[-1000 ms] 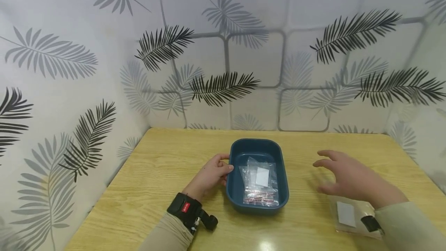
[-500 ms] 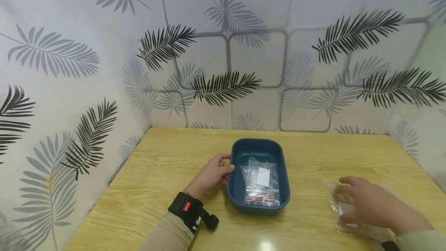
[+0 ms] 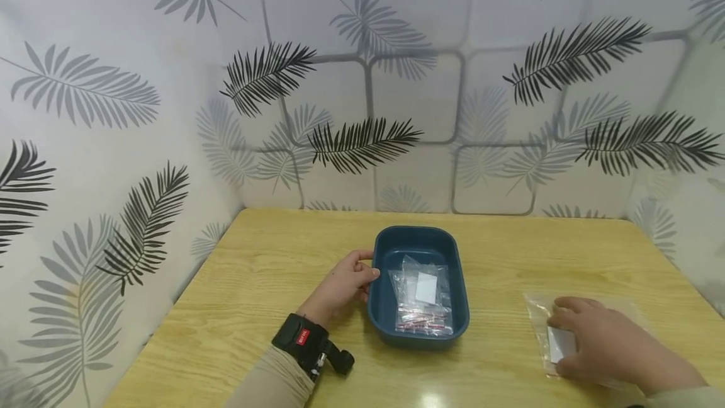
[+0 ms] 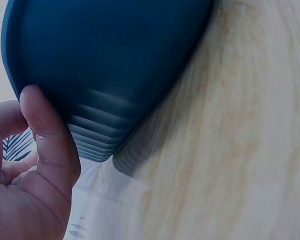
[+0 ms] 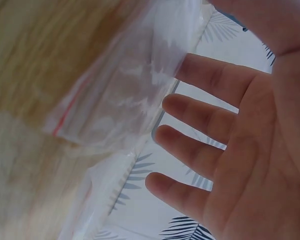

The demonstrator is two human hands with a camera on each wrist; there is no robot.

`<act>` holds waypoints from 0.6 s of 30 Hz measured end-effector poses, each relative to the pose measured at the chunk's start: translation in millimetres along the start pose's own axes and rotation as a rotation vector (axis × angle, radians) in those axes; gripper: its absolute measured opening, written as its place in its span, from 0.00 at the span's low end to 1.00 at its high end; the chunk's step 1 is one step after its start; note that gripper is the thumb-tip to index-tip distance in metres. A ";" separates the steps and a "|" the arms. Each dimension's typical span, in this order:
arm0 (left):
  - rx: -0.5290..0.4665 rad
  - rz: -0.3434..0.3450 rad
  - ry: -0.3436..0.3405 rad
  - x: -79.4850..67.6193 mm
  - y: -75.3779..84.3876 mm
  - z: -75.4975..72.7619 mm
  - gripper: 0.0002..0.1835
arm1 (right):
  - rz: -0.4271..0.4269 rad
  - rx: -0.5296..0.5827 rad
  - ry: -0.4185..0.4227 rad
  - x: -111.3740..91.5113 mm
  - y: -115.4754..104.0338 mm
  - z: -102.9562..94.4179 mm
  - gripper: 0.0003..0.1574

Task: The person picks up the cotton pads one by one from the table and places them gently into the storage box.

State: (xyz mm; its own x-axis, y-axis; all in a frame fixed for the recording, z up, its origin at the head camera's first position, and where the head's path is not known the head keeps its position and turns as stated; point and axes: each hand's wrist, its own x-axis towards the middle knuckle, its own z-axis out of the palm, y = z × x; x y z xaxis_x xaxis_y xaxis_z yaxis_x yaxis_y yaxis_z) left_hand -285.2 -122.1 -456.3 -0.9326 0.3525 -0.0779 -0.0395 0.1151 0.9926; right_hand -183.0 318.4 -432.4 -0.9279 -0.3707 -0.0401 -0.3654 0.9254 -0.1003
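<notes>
A blue rectangular tub point(image 3: 461, 294) stands mid-table with several clear zip bags point(image 3: 404, 307) inside, a white card point(image 3: 427, 288) showing among them. My left hand point(image 3: 340, 282) grips the tub's left side, thumb at the rim and fingers curled along the outer wall; the left wrist view has the thumb point(image 4: 47, 125) against the wall. At the right, my right hand point(image 3: 608, 342) lies over more clear zip bags point(image 3: 538, 313), partly hiding a white card point(image 3: 557, 345) in them. In the right wrist view its fingers are spread and fairly straight, the index fingertip point(image 5: 190, 67) touching a red-striped bag point(image 5: 120, 95).
A pale wooden table point(image 3: 272, 250) carries everything. Behind and to the left rise walls point(image 3: 408, 99) covered with leaf patterns. A black strap with a small device point(image 3: 306, 342) sits on the left wrist.
My right hand has come down and toward me from above the table onto the zip bags at the right. The left hand and the tub have stayed in place.
</notes>
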 end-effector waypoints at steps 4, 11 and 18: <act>-0.004 -0.004 0.010 -1.0 0.3 0.6 0.27 | -0.026 -0.005 0.027 -1.8 -1.6 2.0 0.47; -0.006 -0.003 0.016 -3.2 1.5 2.2 0.27 | -0.071 -0.032 0.121 -4.1 -5.5 5.9 0.42; -0.007 0.003 0.011 -1.2 -1.4 0.2 0.27 | -0.102 -0.052 0.142 -3.4 -11.1 8.1 0.39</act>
State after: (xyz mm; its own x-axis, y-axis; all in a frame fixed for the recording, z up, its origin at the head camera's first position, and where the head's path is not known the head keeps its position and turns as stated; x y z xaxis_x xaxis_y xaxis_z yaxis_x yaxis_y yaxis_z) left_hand -284.0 -122.5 -457.7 -0.9366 0.3425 -0.0740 -0.0390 0.1079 0.9934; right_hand -175.2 308.7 -439.2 -0.8856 -0.4515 0.1087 -0.4582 0.8877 -0.0453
